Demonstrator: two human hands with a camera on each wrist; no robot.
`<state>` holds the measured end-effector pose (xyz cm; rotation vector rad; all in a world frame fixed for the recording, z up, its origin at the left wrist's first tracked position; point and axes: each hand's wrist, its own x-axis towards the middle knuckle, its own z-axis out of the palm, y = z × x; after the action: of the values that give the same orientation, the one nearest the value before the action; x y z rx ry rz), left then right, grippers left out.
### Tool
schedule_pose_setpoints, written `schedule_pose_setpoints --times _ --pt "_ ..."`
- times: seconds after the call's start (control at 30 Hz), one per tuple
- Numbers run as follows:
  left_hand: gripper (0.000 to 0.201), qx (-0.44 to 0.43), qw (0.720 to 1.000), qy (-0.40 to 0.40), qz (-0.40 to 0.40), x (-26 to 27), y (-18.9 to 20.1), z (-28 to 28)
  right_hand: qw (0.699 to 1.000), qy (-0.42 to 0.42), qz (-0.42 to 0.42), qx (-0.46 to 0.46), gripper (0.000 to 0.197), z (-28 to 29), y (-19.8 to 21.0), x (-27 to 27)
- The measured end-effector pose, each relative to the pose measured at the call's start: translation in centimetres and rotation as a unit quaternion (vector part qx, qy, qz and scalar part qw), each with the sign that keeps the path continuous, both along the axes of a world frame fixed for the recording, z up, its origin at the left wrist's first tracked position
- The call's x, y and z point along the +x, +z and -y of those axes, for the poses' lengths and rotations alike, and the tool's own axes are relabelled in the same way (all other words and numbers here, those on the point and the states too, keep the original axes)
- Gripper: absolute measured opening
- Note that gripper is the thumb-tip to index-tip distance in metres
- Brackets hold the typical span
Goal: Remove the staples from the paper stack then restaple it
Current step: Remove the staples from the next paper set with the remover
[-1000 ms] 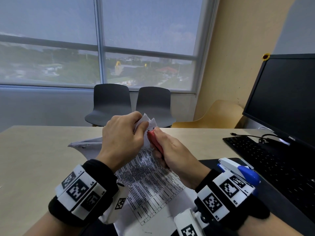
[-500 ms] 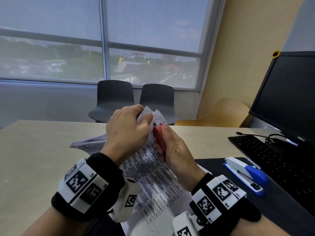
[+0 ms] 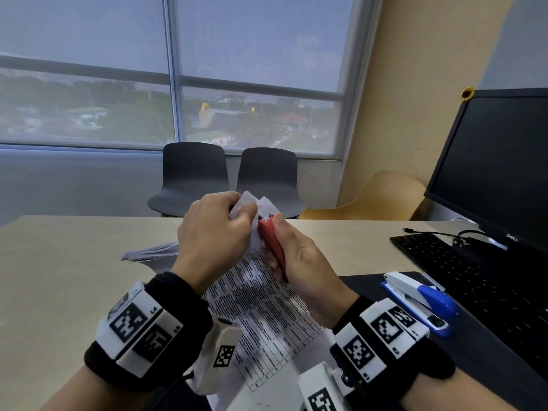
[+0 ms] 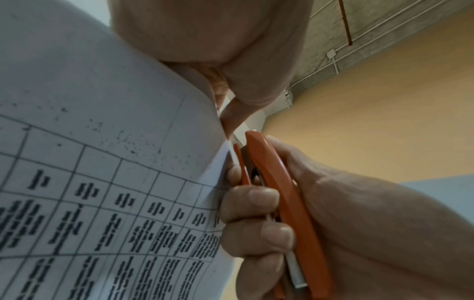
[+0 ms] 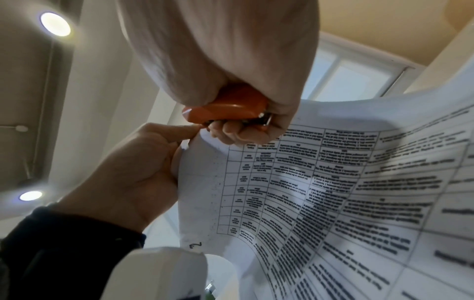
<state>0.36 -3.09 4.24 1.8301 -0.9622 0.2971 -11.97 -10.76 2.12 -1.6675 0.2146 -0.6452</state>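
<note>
A printed paper stack [image 3: 261, 310] with tables is lifted off the desk, its top corner bent up. My left hand [image 3: 216, 232] pinches that corner [image 3: 247, 203]. My right hand [image 3: 296, 262] grips an orange-red staple remover [image 3: 271, 244], its metal tips against the paper corner beside my left thumb. In the left wrist view the staple remover [image 4: 284, 203] lies along the edge of the paper stack [image 4: 102, 182], squeezed by the fingers [image 4: 254, 217]. The right wrist view shows the staple remover [image 5: 228, 107] in my fist above the paper stack [image 5: 333, 182]. No staple is visible.
A blue and white stapler [image 3: 421, 301] lies on a dark mat [image 3: 489, 366] at my right. A black keyboard [image 3: 480, 280] and a monitor [image 3: 498, 161] stand further right. More paper [image 3: 151, 250] rests on the desk [image 3: 59, 277] behind my left hand. Chairs [image 3: 192, 176] stand beyond.
Both hands, with the paper corner and staple remover, have stayed together and shifted slightly up and right in view. The grips are the same.
</note>
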Motion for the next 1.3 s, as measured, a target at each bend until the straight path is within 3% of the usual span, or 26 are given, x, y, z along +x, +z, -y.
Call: schedule_pose_setpoints --times 0.67,0.97,1.17,1.3 --pt "0.032 -0.004 1.0 -0.002 -0.024 0.0 -0.4 0.0 0.995 -0.024 -0.076 -0.056 0.042 0.5 0.7 -0.7" --pt "0.034 0.009 0.988 0.003 0.155 -0.8 -0.2 -0.5 0.988 -0.049 -0.138 -0.048 0.055 0.5 2.3 -1.4" --pt "0.035 0.015 0.989 0.02 0.148 -1.5 -0.6 -0.1 0.989 -0.095 -0.088 -0.068 0.054 0.0 1.0 -0.8" --pt "0.033 0.001 0.995 0.021 0.099 -0.8 -0.4 -0.2 0.999 -0.038 -0.021 -0.001 0.04 -0.6 -0.1 -0.2"
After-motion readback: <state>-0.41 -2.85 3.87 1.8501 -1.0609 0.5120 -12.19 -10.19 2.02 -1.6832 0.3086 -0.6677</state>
